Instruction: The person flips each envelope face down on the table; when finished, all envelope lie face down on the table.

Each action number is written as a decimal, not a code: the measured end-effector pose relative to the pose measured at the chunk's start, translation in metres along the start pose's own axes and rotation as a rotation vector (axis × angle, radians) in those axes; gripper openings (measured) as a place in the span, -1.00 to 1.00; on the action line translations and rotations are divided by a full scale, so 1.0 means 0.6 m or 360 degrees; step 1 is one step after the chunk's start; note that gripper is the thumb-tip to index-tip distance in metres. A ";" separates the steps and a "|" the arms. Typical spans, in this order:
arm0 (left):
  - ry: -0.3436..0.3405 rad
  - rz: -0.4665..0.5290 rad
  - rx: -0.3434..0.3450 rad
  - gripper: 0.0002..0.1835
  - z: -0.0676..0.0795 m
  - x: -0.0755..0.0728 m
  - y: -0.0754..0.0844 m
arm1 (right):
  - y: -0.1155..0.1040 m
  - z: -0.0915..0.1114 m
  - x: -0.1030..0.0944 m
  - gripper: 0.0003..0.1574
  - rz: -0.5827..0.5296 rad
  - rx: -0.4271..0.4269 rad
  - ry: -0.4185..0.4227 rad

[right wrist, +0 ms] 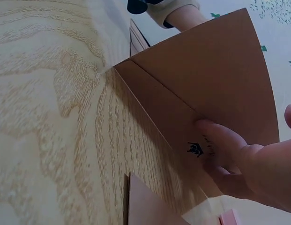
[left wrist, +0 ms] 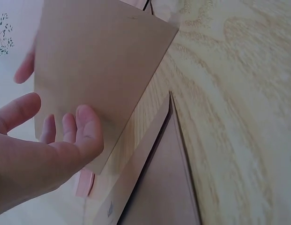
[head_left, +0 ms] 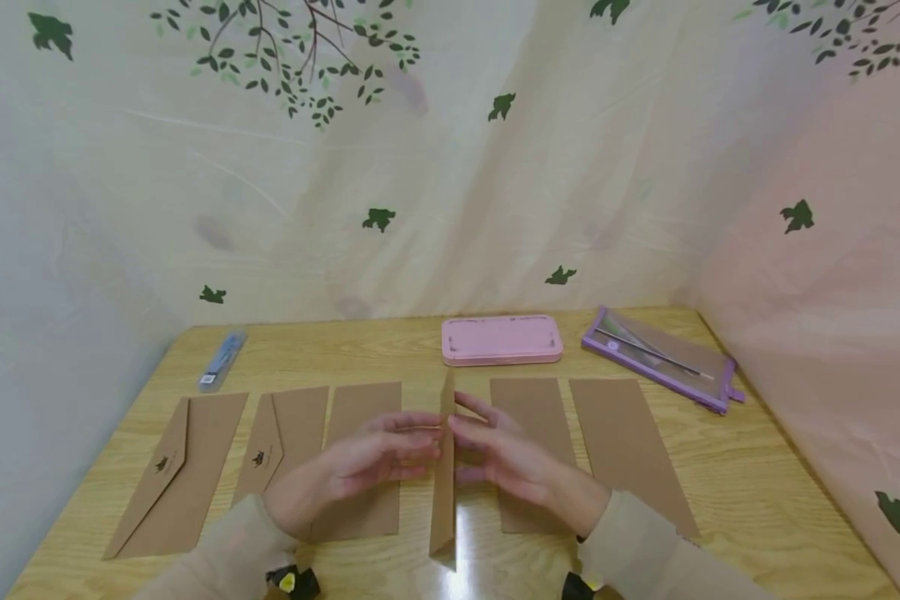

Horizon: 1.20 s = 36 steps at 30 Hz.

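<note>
A brown paper envelope [head_left: 444, 508] stands upright on its long edge in the middle of the table, seen nearly edge-on in the head view. My left hand [head_left: 382, 454] has its fingertips at the plain face, the thumb apart from it, as the left wrist view shows. On the opposite side my right hand [head_left: 506, 454] touches the face with the flap; one finger [right wrist: 220, 133] lies beside the small dark crown print [right wrist: 195, 150]. Neither hand curls round the envelope; it stands between them.
Left of the hands lie two envelopes with flaps up [head_left: 213, 467] [head_left: 300, 425] and a plain one [head_left: 367, 500]. Two plain envelopes [head_left: 532, 408] [head_left: 622, 450] lie right. Behind are a slim clear case [head_left: 222, 358], a pink tin [head_left: 502, 340] and a purple-edged pouch [head_left: 663, 358].
</note>
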<state>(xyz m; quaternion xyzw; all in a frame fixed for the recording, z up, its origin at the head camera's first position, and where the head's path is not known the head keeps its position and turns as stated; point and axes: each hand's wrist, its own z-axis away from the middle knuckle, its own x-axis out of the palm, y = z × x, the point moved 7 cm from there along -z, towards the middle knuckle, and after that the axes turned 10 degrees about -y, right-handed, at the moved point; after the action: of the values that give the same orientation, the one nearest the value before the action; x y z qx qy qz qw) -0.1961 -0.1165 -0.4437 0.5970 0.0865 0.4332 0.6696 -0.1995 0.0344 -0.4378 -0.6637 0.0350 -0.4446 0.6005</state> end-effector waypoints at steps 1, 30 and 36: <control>0.0003 0.0005 0.0000 -0.38 -0.001 0.000 -0.001 | 0.000 0.000 -0.001 0.04 0.0008 0.0005 0.0013; 0.0147 0.0121 -0.0002 -0.28 0.025 -0.032 -0.020 | 0.011 0.024 -0.038 0.09 -0.0062 -0.0018 0.0270; 0.0158 0.0119 0.0005 -0.30 0.032 -0.039 -0.016 | 0.006 0.027 -0.037 0.13 0.0010 0.0088 0.0216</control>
<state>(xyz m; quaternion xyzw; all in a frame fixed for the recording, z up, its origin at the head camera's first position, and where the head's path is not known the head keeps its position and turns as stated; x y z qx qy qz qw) -0.1937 -0.1453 -0.4563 0.5787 0.0980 0.4870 0.6468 -0.2008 0.0587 -0.4513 -0.6151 0.0655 -0.4876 0.6162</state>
